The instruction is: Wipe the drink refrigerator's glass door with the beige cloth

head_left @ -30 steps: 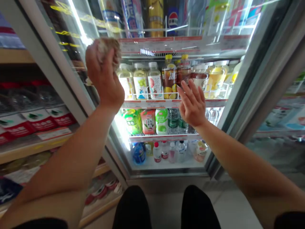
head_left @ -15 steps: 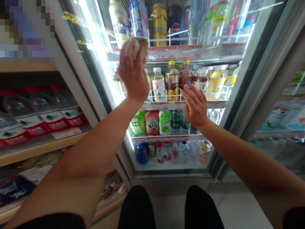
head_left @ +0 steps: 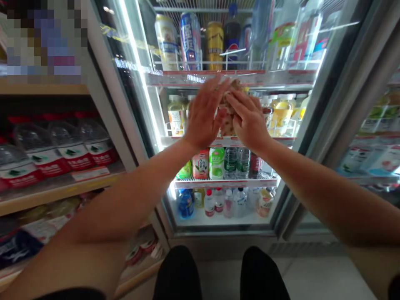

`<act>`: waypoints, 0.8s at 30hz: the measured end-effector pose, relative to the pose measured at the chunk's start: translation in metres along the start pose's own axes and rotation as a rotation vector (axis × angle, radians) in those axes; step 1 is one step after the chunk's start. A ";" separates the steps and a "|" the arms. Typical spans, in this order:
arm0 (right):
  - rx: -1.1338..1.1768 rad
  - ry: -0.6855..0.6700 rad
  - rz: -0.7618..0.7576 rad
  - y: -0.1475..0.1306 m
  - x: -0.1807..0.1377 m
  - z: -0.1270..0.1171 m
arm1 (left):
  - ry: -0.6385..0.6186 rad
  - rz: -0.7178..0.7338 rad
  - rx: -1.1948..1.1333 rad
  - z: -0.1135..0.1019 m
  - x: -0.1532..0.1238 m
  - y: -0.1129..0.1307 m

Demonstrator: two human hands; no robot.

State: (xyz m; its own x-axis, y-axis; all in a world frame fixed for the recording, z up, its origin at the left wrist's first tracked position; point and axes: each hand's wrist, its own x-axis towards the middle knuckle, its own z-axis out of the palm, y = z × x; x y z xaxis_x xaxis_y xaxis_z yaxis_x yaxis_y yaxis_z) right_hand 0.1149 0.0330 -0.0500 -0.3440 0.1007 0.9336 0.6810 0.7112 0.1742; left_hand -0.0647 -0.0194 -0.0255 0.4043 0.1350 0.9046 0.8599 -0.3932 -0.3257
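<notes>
In front of the glass fridge door (head_left: 168, 156), both hands meet over a crumpled tan, dark-spotted cloth (head_left: 228, 125). My right hand (head_left: 251, 121) has its fingers curled over the cloth. To the left, my left hand (head_left: 204, 114) is slightly blurred, its fingers stretched upward and its thumb against or very near the cloth's edge. Behind the hands, part of the middle drink shelf is hidden. A green bottle (head_left: 216, 162) and a red tea carton (head_left: 200, 163) show on the shelf below.
Cans, such as a gold can (head_left: 214, 46), stand on the upper fridge shelf. Left of the fridge, a wooden shelf (head_left: 59, 193) carries water bottles (head_left: 67, 146) with red caps. The fridge's metal frame (head_left: 315, 175) runs along the right. My knees (head_left: 178, 273) are below.
My left hand has come down and right from the upper left of the glass, bringing the cloth to the middle. My right hand has risen slightly and now grips the cloth; the left fingers have loosened.
</notes>
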 end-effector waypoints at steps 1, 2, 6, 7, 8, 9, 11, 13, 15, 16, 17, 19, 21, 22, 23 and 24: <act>0.004 -0.033 -0.034 -0.001 -0.005 0.001 | 0.031 -0.016 0.072 -0.004 -0.002 -0.019; 0.007 -0.072 -0.069 -0.002 -0.011 0.002 | 0.068 -0.010 0.140 -0.008 -0.004 -0.038; 0.036 -0.170 -0.185 0.010 -0.014 0.004 | 0.080 -0.099 0.275 -0.016 -0.021 -0.106; 0.038 -0.141 -0.187 0.017 -0.008 0.004 | 0.058 -0.107 0.278 -0.016 -0.026 -0.116; 0.032 -0.086 -0.173 0.025 0.000 0.004 | 0.040 -0.112 0.275 -0.016 -0.030 -0.122; 0.014 -0.004 -0.150 0.031 0.008 0.004 | 0.020 -0.121 0.270 -0.016 -0.035 -0.125; -0.025 0.149 -0.061 0.039 0.021 0.006 | 0.009 -0.132 0.256 -0.016 -0.040 -0.126; -0.049 0.203 -0.021 0.037 0.026 0.011 | 0.019 -0.138 0.211 -0.015 -0.042 -0.124; -0.028 0.137 -0.079 0.029 0.028 0.016 | 0.010 -0.146 0.123 -0.015 -0.041 -0.125; -0.003 0.091 -0.121 0.026 0.030 0.018 | 0.000 -0.157 0.073 -0.014 -0.041 -0.126; 0.025 0.053 -0.151 0.023 0.034 0.018 | -0.012 -0.171 0.028 -0.014 -0.040 -0.127; 0.063 0.050 -0.147 0.021 0.048 0.015 | -0.025 -0.191 -0.033 -0.015 -0.039 -0.129; 0.054 0.147 -0.071 0.020 0.063 0.012 | -0.030 -0.213 -0.048 -0.016 -0.039 -0.128; 0.041 0.197 -0.038 0.018 0.068 0.011 | -0.030 -0.221 -0.042 -0.017 -0.039 -0.126; 0.032 0.227 -0.029 0.014 0.070 0.012 | -0.028 -0.226 -0.029 -0.018 -0.039 -0.124; 0.033 0.224 -0.044 0.008 0.070 0.014 | -0.028 -0.230 -0.014 -0.019 -0.038 -0.122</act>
State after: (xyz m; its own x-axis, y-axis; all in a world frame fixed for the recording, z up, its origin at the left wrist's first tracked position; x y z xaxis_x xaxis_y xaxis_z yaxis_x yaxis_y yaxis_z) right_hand 0.0872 0.0557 0.0125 -0.2179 -0.0856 0.9722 0.6458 0.7342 0.2094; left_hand -0.1909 0.0061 -0.0153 0.2065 0.2473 0.9467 0.9260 -0.3619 -0.1074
